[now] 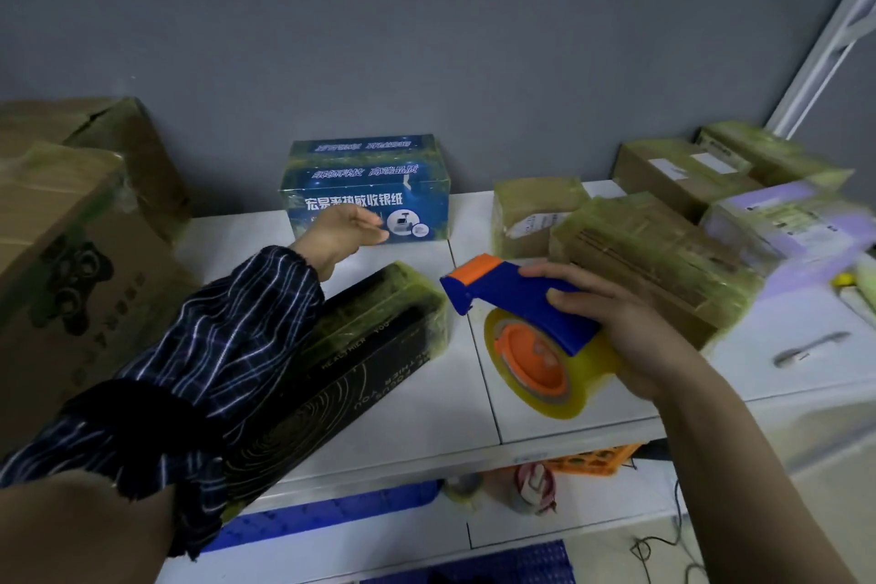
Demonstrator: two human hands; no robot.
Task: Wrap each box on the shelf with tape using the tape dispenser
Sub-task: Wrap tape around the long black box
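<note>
Head view: dispenser [521, 313] is gripped in right hand's [630, 327] curled fingers above shelf [474, 394]. Left hand [339, 230], fingers together, nothing pinched, is held at blue box [365, 185], which might be shoved back.

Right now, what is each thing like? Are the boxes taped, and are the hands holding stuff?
blue box, upright, taped over.
black box, lying flat, tape round its far end.
brown box, lying flat, taped over.
tape dispenser, roll loaded, held.
right hand, gripping the tape dispenser's handle.
left hand, fingers relaxed, holding nothing, in front of the blue box.
</note>
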